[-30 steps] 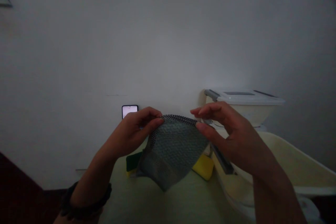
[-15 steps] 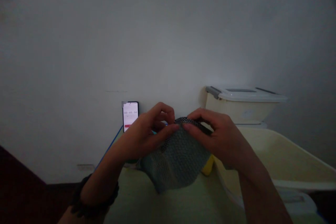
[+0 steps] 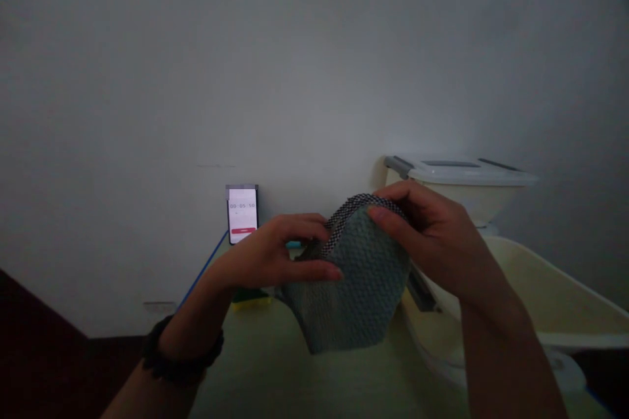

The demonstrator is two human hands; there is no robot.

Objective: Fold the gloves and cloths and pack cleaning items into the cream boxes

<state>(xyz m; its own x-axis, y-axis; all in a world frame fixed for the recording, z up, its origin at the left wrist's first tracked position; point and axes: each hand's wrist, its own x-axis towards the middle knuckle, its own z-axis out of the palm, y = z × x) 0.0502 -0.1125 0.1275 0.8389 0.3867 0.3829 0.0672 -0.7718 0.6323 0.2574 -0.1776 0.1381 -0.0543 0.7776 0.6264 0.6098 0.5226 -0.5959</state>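
Note:
A grey-green textured cloth (image 3: 358,288) with a black-and-white checked edge (image 3: 339,222) hangs in front of me, bent over along its top. My right hand (image 3: 432,232) pinches the upper right of it, thumb on the near face and fingers behind. On the cloth's left side, my left hand (image 3: 275,249) holds it between the thumb, laid across the near face, and the fingers at the checked part. A dark band circles my left wrist. The cloth's lower end hangs loose above the table.
A phone (image 3: 242,216) showing a timer stands upright against the wall (image 3: 314,78). Beneath my left hand lies a yellow-and-green sponge (image 3: 252,303) on the pale green table (image 3: 275,366). To the right are a cream basin (image 3: 550,281) and a lidded box (image 3: 472,173).
My right hand has moved up and right with the cloth's top, away from my left hand. My left hand has slid lower on the cloth, and more of the checked part shows.

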